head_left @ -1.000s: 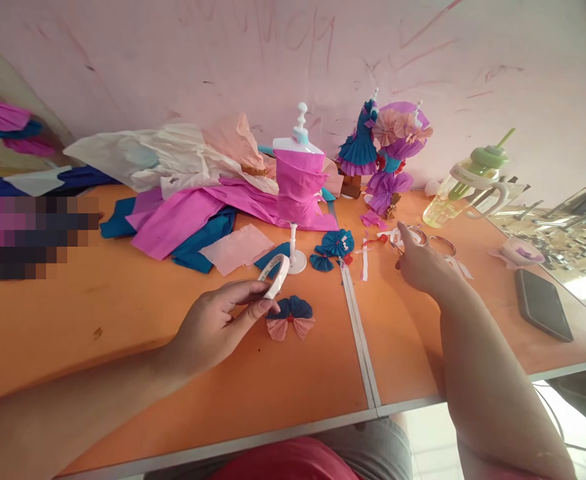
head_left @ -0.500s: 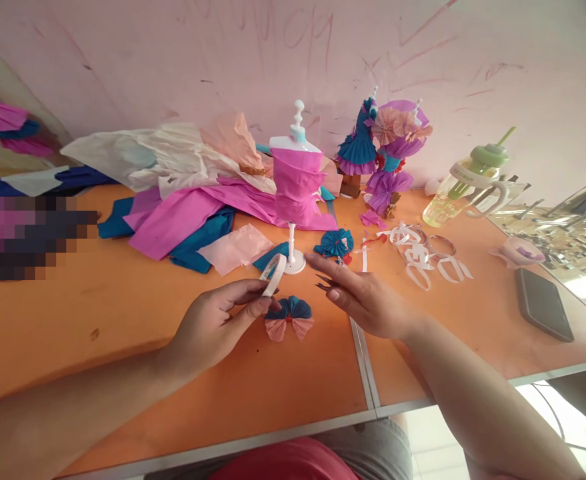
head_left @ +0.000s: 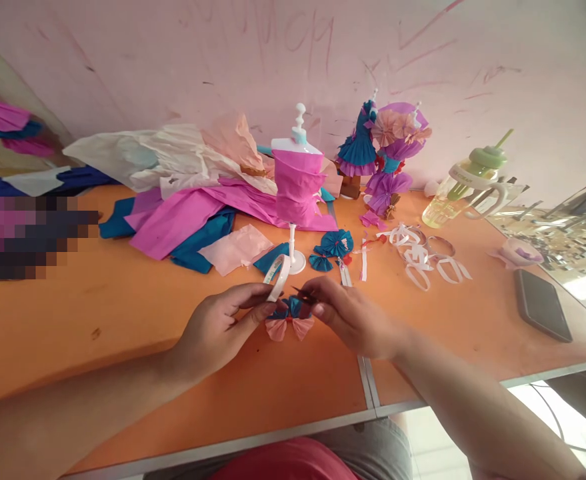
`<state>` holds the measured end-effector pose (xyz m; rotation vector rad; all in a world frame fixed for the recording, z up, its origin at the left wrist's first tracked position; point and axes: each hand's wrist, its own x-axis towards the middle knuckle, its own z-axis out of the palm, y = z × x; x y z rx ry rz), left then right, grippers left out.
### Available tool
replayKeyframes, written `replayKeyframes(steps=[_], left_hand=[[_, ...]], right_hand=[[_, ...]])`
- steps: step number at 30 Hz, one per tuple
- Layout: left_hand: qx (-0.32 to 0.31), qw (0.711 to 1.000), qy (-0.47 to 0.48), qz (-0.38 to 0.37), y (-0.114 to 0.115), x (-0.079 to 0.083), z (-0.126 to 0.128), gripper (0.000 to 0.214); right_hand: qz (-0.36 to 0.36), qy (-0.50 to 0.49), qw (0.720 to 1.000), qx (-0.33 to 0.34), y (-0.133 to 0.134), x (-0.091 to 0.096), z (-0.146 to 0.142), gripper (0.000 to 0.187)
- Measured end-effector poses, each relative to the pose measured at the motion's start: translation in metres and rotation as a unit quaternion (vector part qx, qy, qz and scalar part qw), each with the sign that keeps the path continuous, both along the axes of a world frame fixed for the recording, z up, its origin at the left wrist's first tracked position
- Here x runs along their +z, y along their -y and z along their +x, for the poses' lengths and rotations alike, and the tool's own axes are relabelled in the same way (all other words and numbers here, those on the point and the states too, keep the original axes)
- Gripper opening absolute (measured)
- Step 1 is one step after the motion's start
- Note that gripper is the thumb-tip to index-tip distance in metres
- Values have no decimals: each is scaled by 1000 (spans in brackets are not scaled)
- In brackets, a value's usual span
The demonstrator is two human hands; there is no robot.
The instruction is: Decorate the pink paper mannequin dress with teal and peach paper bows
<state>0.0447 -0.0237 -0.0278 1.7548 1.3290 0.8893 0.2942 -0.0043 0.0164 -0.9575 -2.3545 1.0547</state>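
Observation:
My left hand [head_left: 220, 327] pinches a small white tape roll [head_left: 278, 276] upright over the orange table [head_left: 123, 307]. Close beside the roll, my right hand [head_left: 353, 317] has its fingers pinched round a small dark pointed tool [head_left: 301, 292], probably little scissors. A blue and peach paper bow [head_left: 287, 320] lies on the table just below both hands. Behind them stands a white mini mannequin [head_left: 297, 193] wrapped in pink crepe paper.
Pink, blue and white crepe paper sheets [head_left: 183, 193] pile up at the back left. Blue paper rosettes [head_left: 333, 245], white tape loops [head_left: 417, 257], dressed mannequins [head_left: 383, 147], a green-lidded bottle [head_left: 465, 180] and a dark phone [head_left: 543, 303] lie to the right. A seam [head_left: 360, 360] splits the table.
My right hand has come back from the tape loops at the right to the tape roll, now pinching a small dark tool. My left hand has kept the roll almost still.

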Motion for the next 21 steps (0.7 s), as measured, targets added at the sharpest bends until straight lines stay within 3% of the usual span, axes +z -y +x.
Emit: replayKeyframes(steps=[6,10,21], left_hand=[[12,997,-49,56,1,4,2,34],[1,999,-28,44,3,6,3,33],[0,997,-38,71,3,6,3,30]], right_hand=[[-20,-16,999,20,2,-8,-7,39],[-24,-18,999,-16,1,-9,-7,40],[-27,3,1000,-10,2,-3,-10,44]])
